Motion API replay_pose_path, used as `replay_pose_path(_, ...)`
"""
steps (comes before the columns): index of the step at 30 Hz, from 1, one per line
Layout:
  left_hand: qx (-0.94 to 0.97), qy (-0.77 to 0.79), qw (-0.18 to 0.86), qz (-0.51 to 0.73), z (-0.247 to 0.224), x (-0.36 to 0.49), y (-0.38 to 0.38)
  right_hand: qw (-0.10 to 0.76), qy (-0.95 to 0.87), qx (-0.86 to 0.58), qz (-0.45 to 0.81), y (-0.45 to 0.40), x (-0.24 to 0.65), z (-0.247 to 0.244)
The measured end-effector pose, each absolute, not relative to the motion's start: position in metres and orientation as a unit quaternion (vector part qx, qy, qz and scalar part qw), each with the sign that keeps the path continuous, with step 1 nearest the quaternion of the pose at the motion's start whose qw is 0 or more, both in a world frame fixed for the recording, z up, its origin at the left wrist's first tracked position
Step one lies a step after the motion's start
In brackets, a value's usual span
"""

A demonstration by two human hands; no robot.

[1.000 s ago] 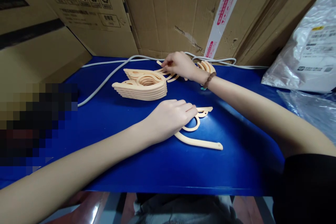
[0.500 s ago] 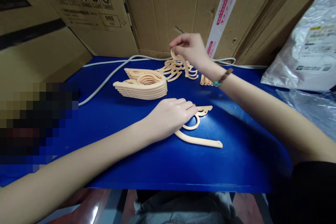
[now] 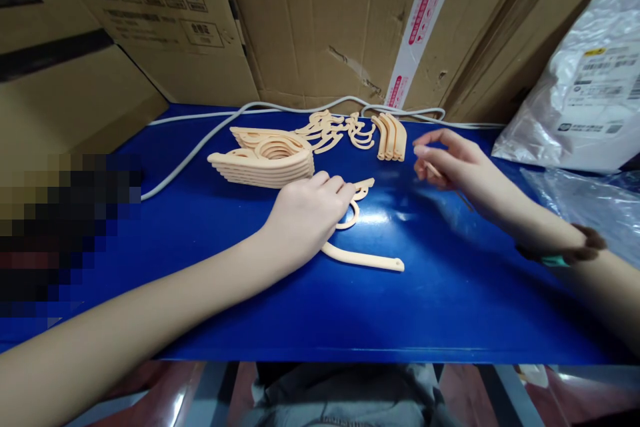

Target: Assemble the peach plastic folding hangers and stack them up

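Observation:
My left hand (image 3: pixel 310 213) is closed over a beige plastic hanger part (image 3: pixel 354 215) on the blue table, covering much of it. A ring and a short holed end stick out past its fingers. A curved beige hanger arm (image 3: pixel 365 260) reaches out from under the same hand, its holed end to the right; whether the two are joined is hidden. Raised above the table on the right, my right hand (image 3: pixel 453 157) pinches a thin beige hanger hook (image 3: pixel 466 201), mostly hidden by the fingers.
Behind my left hand stands a stack of beige hanger bodies (image 3: pixel 265 172). Farther back lie loose hooks (image 3: pixel 325 130) and several curved arms (image 3: pixel 393 138). A white cable (image 3: pixel 200 147) runs along cardboard boxes (image 3: pixel 310 27). Plastic-wrapped packages (image 3: pixel 575 107) sit at right.
My right hand has moved from above the hook pile to the right and lower, carrying the hook. My left hand and the parts under it have shifted slightly left in view.

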State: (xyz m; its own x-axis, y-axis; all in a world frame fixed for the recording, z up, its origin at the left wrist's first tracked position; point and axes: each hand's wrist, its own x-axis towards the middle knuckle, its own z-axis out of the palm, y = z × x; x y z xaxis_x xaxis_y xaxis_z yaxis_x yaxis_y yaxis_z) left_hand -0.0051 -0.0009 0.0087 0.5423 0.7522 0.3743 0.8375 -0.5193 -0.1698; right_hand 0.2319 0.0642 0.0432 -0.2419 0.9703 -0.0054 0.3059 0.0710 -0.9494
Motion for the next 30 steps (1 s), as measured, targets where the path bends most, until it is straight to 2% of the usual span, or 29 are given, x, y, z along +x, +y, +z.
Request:
replay_pose_path(2,-0.868,-0.453,0.140,-0.148,0.010,-0.004,-0.002,0.326,-0.687,-0.494,0.423,0.057,0.243,0.038)
replay_pose_path(7,-0.933,-0.303,-0.100,-0.166,0.013,-0.003,-0.002,0.265,-0.790,-0.446,0.327,0.045,0.257,0.037)
replay_pose_path(10,-0.936,-0.278,-0.167,-0.137,0.009,-0.002,-0.002,0.236,-0.816,-0.431,0.305,0.037,0.256,0.039)
replay_pose_path(14,-0.935,-0.282,-0.173,-0.125,0.003,-0.001,0.000,0.196,-0.836,-0.426,0.286,0.028,0.253,0.038)
replay_pose_path(30,-0.943,-0.270,-0.155,-0.119,0.003,-0.001,0.007,0.140,-0.875,-0.393,0.244,0.034,0.253,0.024)
